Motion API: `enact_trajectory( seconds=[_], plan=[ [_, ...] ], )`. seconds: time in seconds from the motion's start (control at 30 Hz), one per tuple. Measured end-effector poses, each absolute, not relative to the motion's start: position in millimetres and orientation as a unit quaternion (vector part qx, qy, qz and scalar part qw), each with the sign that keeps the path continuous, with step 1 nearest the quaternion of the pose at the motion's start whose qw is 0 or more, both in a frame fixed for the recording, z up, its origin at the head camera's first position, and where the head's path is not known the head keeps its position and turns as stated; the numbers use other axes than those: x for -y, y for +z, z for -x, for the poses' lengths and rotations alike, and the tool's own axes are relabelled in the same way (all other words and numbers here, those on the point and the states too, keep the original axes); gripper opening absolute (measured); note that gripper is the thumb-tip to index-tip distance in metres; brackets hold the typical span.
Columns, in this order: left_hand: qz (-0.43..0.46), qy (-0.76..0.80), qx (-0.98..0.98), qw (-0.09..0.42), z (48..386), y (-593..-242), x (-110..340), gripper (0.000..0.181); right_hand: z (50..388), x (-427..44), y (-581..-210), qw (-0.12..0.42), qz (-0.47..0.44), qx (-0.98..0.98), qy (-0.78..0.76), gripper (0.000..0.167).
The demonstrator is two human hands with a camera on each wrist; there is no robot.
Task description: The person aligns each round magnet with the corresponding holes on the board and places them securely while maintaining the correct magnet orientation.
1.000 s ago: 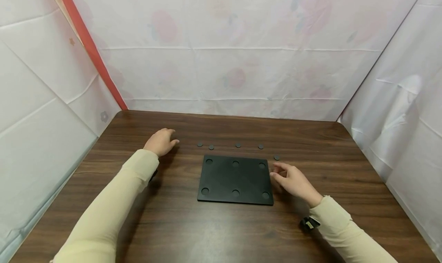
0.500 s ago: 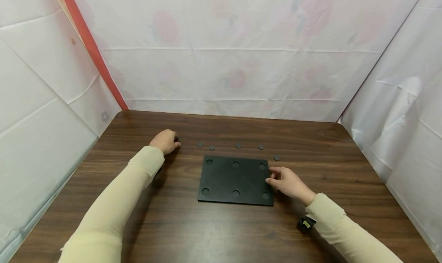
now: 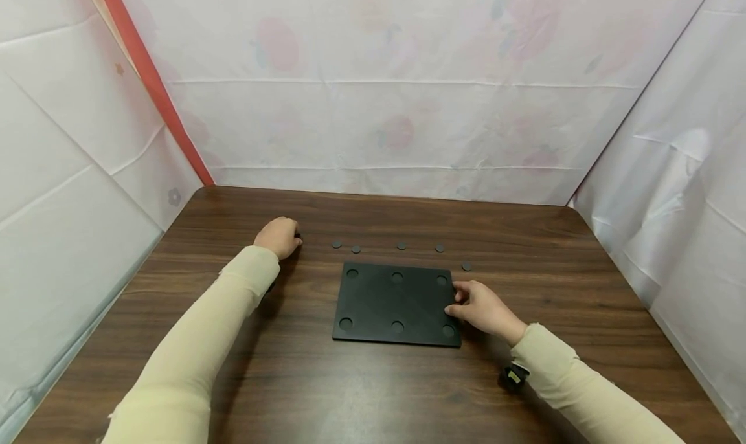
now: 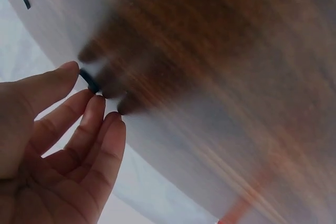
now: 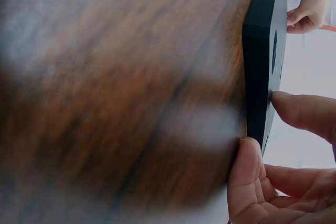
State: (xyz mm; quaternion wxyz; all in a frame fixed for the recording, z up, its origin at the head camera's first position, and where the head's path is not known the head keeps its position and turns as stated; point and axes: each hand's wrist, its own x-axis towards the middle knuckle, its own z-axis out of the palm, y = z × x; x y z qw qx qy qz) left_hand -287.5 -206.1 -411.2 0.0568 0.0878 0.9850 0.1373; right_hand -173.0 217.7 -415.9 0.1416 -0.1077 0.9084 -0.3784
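My left hand point(image 3: 277, 238) is at the back left of the table. In the left wrist view its thumb and forefinger pinch a small black disc point(image 4: 88, 80) at the tabletop. A flat black board point(image 3: 387, 305) with several round recesses lies on the table. At its right edge my right hand point(image 3: 482, 308) grips it: the right wrist view has the thumb on the board's top face and curled fingertips against its side. Behind the board lie several loose black discs point(image 3: 401, 245), the nearest to my right hand being one disc point(image 3: 466, 266) off the back right corner.
The dark wood table point(image 3: 326, 392) runs up to a pale patterned curtain point(image 3: 373, 107) at the back. White sheets point(image 3: 670, 172) hang at both sides, and a red strip point(image 3: 154, 85) runs down the left corner.
My left hand has shifted a little right and its fingers have come together on the disc. My right hand has moved left from beside the board onto its right edge. The board stays put.
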Motion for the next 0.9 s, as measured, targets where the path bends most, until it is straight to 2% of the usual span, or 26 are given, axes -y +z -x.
enact_trajectory(
  seconds=[0.7,0.9],
  plan=[
    [-0.07,0.16,-0.984,0.037,288.4,-413.2,209.6,0.022,174.2,-217.8,-416.3,0.149,0.105,-0.907,-0.38,0.059],
    [-0.065,0.175,-0.981,0.048,283.9,-410.4,211.2,0.022,174.8,-218.2,-416.2,0.15,0.109,-0.906,-0.381,0.058]
  ],
)
